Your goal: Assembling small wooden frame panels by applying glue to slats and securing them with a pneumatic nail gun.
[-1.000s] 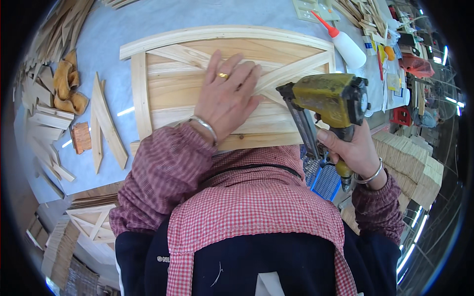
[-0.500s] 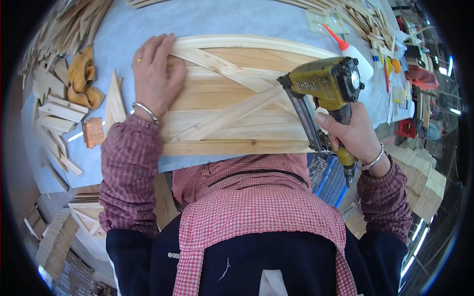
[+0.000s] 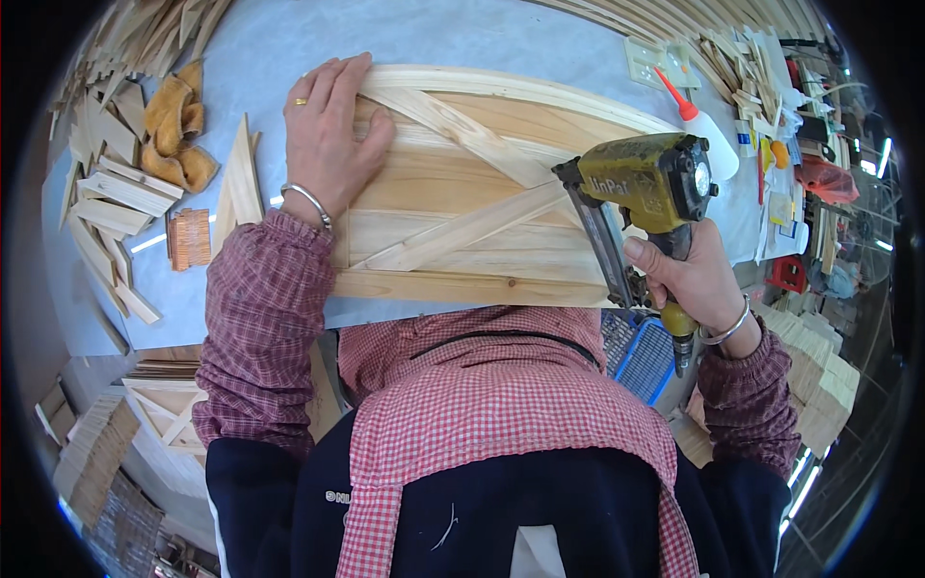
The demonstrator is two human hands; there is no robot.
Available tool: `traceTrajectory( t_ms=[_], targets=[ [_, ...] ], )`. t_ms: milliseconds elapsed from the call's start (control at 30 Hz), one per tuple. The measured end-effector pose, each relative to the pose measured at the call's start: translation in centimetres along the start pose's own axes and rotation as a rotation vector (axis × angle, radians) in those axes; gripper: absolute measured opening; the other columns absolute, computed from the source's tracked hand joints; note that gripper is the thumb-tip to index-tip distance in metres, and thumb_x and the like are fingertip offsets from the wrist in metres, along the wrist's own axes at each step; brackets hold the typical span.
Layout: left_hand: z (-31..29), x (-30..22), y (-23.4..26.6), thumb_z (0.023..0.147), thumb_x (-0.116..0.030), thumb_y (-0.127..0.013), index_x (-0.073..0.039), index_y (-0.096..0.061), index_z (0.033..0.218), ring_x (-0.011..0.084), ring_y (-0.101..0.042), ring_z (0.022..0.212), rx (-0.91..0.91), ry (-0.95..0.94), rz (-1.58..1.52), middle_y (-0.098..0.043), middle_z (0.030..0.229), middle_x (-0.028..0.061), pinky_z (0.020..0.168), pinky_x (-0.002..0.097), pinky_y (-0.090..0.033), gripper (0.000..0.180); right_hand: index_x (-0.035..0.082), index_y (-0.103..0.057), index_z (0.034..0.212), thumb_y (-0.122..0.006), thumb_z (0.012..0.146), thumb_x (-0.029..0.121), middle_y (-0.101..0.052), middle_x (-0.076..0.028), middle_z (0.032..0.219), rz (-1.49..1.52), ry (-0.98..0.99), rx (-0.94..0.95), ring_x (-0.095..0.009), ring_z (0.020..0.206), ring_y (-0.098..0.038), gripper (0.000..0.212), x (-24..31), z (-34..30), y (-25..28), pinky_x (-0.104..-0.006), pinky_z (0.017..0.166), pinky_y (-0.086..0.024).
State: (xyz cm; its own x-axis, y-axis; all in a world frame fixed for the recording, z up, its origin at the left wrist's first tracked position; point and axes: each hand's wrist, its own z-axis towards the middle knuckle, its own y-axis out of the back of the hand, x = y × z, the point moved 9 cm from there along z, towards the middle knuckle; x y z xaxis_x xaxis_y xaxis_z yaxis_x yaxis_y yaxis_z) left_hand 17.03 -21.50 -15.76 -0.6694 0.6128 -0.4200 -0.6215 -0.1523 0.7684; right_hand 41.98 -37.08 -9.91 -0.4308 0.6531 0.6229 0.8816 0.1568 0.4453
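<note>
A pale wooden panel (image 3: 434,173) with a framed edge lies on the table in front of me, and crossed diagonal strips (image 3: 472,228) lie over its planks. My left hand (image 3: 332,130) holds its left end, fingers over the far left corner and thumb on the face. In my right hand (image 3: 701,279) is a yellow and black pneumatic nail gun (image 3: 636,178), gripped by its handle. The gun's nose is over the panel near the strips' crossing; whether it touches the wood I cannot tell. The gun and hand hide the panel's right end.
Pointed wood pieces (image 3: 241,183), a block of copper-coloured fasteners (image 3: 188,239), tan work gloves (image 3: 173,125) and scattered offcuts (image 3: 125,193) lie to the left. A white bottle with a red nozzle (image 3: 711,144) lies beyond the gun. A blue crate (image 3: 647,361) is below the table edge.
The panel, my left hand and the table things appear shifted somewhat to the right in view. The nail gun sits slightly lower and stays in my right hand.
</note>
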Motion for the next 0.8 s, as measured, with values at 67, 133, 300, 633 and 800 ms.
traceTrajectory(
  t_ms=[67, 133, 300, 633, 800],
  targets=[
    [0.1, 0.1, -0.1, 0.075, -0.014, -0.059, -0.004, -0.052, 0.121, 0.0321, -0.047, 0.114, 0.019, 0.007, 0.008, -0.055, 0.116, 0.0138, 0.096, 0.0416, -0.037, 0.048, -0.005, -0.06, 0.09, -0.07, 0.082, 0.024, -0.049, 0.0, 0.049, 0.021, 0.008, -0.013, -0.005, 0.039, -0.043, 0.031, 0.2, -0.2, 0.2, -0.0228, 0.037, -0.033],
    [0.0, 0.0, -0.2, 0.075, -0.014, -0.059, -0.004, -0.052, 0.121, 0.032, -0.046, 0.114, 0.026, 0.011, 0.004, -0.055, 0.116, 0.0139, 0.096, 0.0415, -0.037, 0.048, -0.004, -0.06, 0.09, -0.07, 0.082, 0.023, -0.049, 0.0, 0.049, 0.03, 0.009, -0.021, -0.005, 0.039, -0.043, 0.03, 0.0, -0.3, 0.3, -0.0228, 0.038, -0.033],
    [0.0, 0.1, -0.2, 0.075, -0.014, -0.058, -0.005, -0.051, 0.121, 0.0315, -0.046, 0.115, 0.037, 0.028, 0.012, -0.054, 0.118, 0.0134, 0.097, 0.0429, -0.036, 0.048, -0.002, -0.055, 0.101, -0.07, 0.083, 0.02, -0.05, 0.001, 0.058, -0.121, -0.01, 0.066, -0.005, 0.039, -0.044, 0.032, -0.6, 0.1, -0.1, -0.0204, 0.038, -0.035],
    [-2.2, -9.4, -1.1, 0.08, -0.045, -0.06, -0.015, -0.046, 0.13, 0.0368, -0.037, 0.123, 0.284, -0.111, 0.079, -0.043, 0.132, 0.0137, 0.102, 0.0552, -0.025, 0.06, -0.005, -0.057, 0.094, -0.07, 0.082, 0.025, -0.051, 0.001, 0.055, 0.063, -0.005, 0.032, -0.005, 0.039, -0.043, 0.035, -0.8, 0.1, 0.0, -0.021, 0.038, -0.034],
    [-3.8, -11.8, -3.9, 0.078, -0.059, -0.056, -0.022, -0.044, 0.134, 0.0504, -0.018, 0.13, 0.388, -0.076, 0.071, -0.029, 0.141, 0.0148, 0.1, 0.0667, -0.017, 0.068, -0.002, -0.056, 0.1, -0.07, 0.082, 0.026, -0.051, 0.001, 0.058, 0.089, -0.011, -0.022, -0.006, 0.039, -0.045, 0.036, -1.7, -0.7, 1.0, -0.0192, 0.039, -0.036]
  ],
)
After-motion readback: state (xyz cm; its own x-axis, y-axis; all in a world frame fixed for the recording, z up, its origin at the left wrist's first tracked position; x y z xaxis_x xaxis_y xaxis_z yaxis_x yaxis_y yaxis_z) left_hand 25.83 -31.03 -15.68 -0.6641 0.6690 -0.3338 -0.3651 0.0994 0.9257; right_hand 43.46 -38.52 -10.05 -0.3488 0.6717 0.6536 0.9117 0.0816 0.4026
